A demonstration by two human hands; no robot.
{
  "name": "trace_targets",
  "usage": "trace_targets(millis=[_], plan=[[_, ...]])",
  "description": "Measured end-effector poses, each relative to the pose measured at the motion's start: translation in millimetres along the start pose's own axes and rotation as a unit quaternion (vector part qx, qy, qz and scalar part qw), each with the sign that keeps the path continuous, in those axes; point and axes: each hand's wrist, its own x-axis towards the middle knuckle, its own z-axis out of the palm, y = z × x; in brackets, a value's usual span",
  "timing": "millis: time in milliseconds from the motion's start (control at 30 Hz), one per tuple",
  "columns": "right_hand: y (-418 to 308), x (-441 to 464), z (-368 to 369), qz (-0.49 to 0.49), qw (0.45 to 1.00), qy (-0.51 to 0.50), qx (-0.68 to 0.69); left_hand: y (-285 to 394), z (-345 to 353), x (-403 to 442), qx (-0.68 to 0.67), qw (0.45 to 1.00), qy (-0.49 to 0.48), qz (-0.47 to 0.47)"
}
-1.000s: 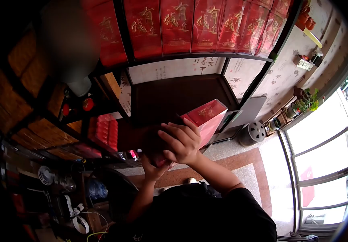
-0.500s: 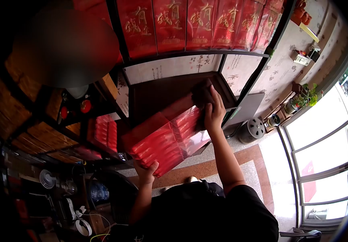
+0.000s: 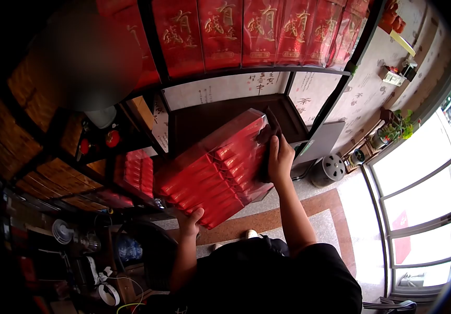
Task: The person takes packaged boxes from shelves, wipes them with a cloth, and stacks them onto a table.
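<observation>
A large red box with a clear face (image 3: 209, 172), showing rows of red packets, is held tilted in front of the dark shelf. My left hand (image 3: 189, 222) grips its lower left corner, thumb on the near edge and fingers hidden beneath. At the box's right end my right hand (image 3: 281, 157) is closed on a dark cloth (image 3: 270, 131), which lies against that end. Part of the cloth sticks up past the box's upper right corner.
Red boxes with gold characters (image 3: 223, 31) line the upper shelf. Below them is a dark shelf board (image 3: 199, 118). More red packets (image 3: 138, 172) sit at the left. On the floor at the right is a metal bin (image 3: 331, 170); a fan (image 3: 62, 231) is at lower left.
The box has turned from its narrow side to its clear, packet-filled face. My right hand has moved from near my left hand to the box's right end, with the cloth now visible.
</observation>
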Motion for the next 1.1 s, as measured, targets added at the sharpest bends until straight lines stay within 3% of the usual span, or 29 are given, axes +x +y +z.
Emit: trace_targets(millis=[167, 200, 300, 367, 433, 500, 567, 633, 700, 733, 900, 933, 967, 1000, 1033, 1067, 1100], plan=[[-32.5, 19.7, -11.0, 0.003, 0.998, -0.024, 0.060, 6.5, -2.1, -3.6, -0.001, 0.999, -0.032, -0.031], [-32.3, 17.0, -14.1, 0.054, 0.992, -0.068, 0.097, 7.0, -5.1, -3.5, 0.001, 0.999, -0.032, -0.030], [-20.1, 2.3, -8.0, -0.001, 0.987, -0.056, 0.148, 5.1, -12.7, -2.1, -0.073, 0.996, -0.031, -0.040], [-13.0, -11.4, -19.8, 0.048, 0.985, -0.107, 0.125, 1.7, -11.2, -4.1, -0.089, 0.996, 0.018, -0.023], [-7.1, -26.7, -24.5, 0.055, 0.992, -0.113, -0.031, -1.8, -7.9, -2.9, -0.109, 0.993, 0.025, -0.026], [-10.3, -38.7, -28.7, 0.080, 0.987, -0.121, -0.074, -3.8, -3.7, -0.7, -0.135, 0.988, 0.055, -0.050], [-3.1, -51.8, -24.2, 0.012, 0.992, -0.010, -0.125, -7.1, 2.9, -1.1, -0.143, 0.986, 0.058, -0.067], [-10.8, -58.9, -19.1, 0.032, 0.991, -0.015, -0.127, -3.1, 22.9, -2.7, -0.175, 0.975, 0.058, -0.122], [-23.4, -67.2, -8.5, -0.103, 0.961, 0.000, -0.255, -11.3, 38.1, -2.6, -0.165, 0.979, 0.058, -0.104], [-22.9, -78.6, -2.7, -0.094, 0.975, -0.067, -0.191, -17.1, 41.4, -1.0, -0.189, 0.973, 0.060, -0.121], [-48.9, -145.1, 11.5, -0.223, 0.943, -0.194, -0.154, -43.3, 35.1, 8.7, -0.201, 0.969, 0.051, -0.137], [-40.9, -157.3, 10.5, -0.303, 0.919, -0.193, -0.160, -41.5, 33.4, 5.0, -0.227, 0.953, 0.079, -0.186], [-30.7, -164.0, 8.6, -0.381, 0.889, -0.191, -0.167, -38.8, 25.7, 16.3, -0.395, 0.875, -0.104, -0.260], [-21.5, -158.5, 5.3, -0.379, 0.890, -0.190, -0.169, -28.5, 30.9, 20.5, -0.434, 0.832, -0.179, -0.296], [-7.5, -146.6, 1.5, -0.439, 0.873, -0.167, -0.131, -17.2, 37.4, 22.2, -0.470, 0.780, -0.253, -0.328], [1.6, -132.5, -2.5, -0.497, 0.851, -0.144, -0.092, -10.1, 48.8, 20.7, -0.470, 0.778, -0.254, -0.331], [5.6, -118.4, -4.8, -0.470, 0.870, -0.126, -0.081, -4.8, 63.2, 14.7, -0.379, 0.865, -0.106, -0.310]])
